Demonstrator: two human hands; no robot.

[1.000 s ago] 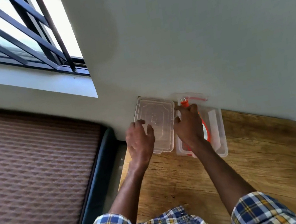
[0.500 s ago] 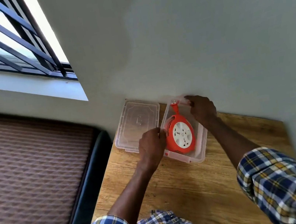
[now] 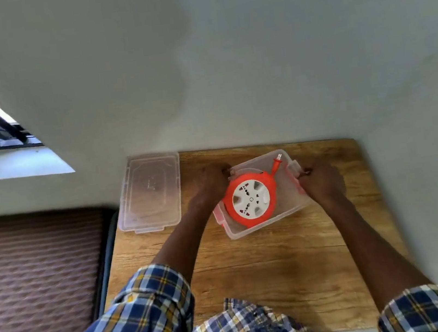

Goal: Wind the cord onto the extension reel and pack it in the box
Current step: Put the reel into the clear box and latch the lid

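reel [image 3: 251, 200] sits in the box [image 3: 291, 211] near the tabletop's [image 3: 285, 264] back edge, cord wound. left hand [image 3: 209, 187] & right hand [image 3: 322, 182] each grip a box end. keep it level, set it square, then fetch the lid [image 3: 150, 192] from the back-left corner.

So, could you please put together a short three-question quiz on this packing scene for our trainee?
1. True or false: the orange extension reel lies inside the clear plastic box.
2. Where is the clear lid? A) on the box B) flat on the wooden table, left of the box C) in the right hand
3. Fill in: the left hand and the right hand each grip one ____ of the box.

Key: 1 true; 2 B; 3 end.
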